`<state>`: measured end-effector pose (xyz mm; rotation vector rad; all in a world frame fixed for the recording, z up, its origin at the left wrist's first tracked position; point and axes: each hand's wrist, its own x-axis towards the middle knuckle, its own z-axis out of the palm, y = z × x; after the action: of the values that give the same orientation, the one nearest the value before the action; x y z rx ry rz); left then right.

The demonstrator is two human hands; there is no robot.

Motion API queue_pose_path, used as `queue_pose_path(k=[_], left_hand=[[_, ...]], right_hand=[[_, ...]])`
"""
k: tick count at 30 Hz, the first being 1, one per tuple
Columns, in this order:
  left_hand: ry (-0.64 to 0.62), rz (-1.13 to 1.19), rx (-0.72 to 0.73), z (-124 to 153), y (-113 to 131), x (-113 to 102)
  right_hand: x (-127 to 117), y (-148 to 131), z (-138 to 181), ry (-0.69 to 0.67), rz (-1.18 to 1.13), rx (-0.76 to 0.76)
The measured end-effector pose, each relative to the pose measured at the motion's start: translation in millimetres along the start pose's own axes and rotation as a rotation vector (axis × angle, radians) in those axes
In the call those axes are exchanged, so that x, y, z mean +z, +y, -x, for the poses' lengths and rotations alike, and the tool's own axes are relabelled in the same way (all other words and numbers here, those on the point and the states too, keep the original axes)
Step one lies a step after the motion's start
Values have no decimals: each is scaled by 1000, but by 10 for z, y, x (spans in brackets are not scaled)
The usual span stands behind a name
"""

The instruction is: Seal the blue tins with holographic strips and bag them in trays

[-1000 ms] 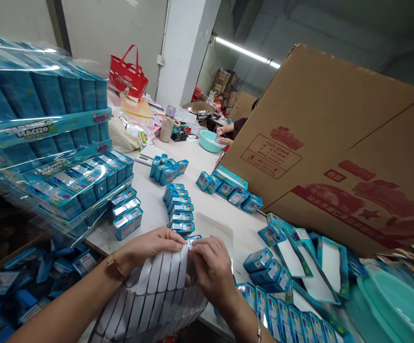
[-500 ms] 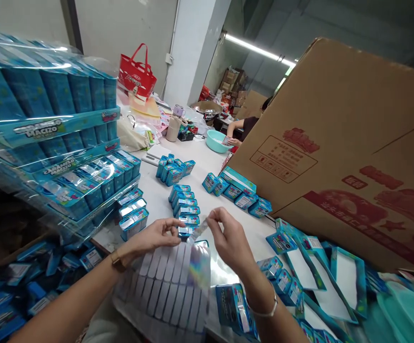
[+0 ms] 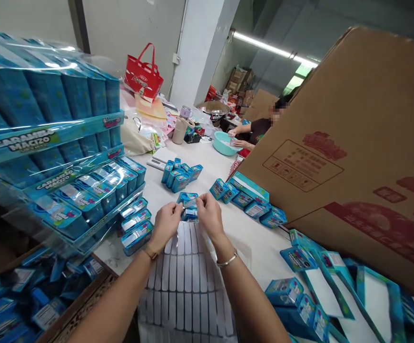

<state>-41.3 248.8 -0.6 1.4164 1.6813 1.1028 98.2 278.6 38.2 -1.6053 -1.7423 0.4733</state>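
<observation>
Head cam's the only view here, so: both hands are up in the middle, over the table [image 3: 212,167]. Left hand [image 3: 167,219] has its thumb and fingertips pinched together, right hand [image 3: 210,214] the same, one either side of the near tins [image 3: 189,196]. Can't tell if there's something thin and clear pinched between them; fingers hide it, and so would any shine off the tins.

The label sheet [image 3: 183,271] is right below the hands, between the forearms, running down toward the person. Can't tell if its top edge touches the fingers.

What could go wrong, imo: if one hand pulls harder than the other, anything thin in that pinch could twist or go on crooked. The sheet looks floppy, so a forearm or the bangle [image 3: 227,258] could drag it and crease it. A careless knuckle could shove the near tins out of line. And swing the left elbow wide and the side tins [image 3: 135,228] could go over, since they're just beside that hand. The big carton [image 3: 310,166] is well off to the right, so I wouldn't worry about that.
</observation>
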Motion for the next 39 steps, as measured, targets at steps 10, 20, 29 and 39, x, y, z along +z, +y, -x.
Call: queue_pose_path(k=[10,20,29,39], left_hand=[[33,-426,-48,-333,-3,125],[-13,-496,-74,-431,-65,184],[-62,-378,-125,-460,-182,233],[-112,-318,-228,-420,-251,258]], right_hand=[[381,188,-146,70,238,124],[471,261,-184,11,353,163],[524,327,-202,-2,294,195],[522,289,-198,24,151,185]])
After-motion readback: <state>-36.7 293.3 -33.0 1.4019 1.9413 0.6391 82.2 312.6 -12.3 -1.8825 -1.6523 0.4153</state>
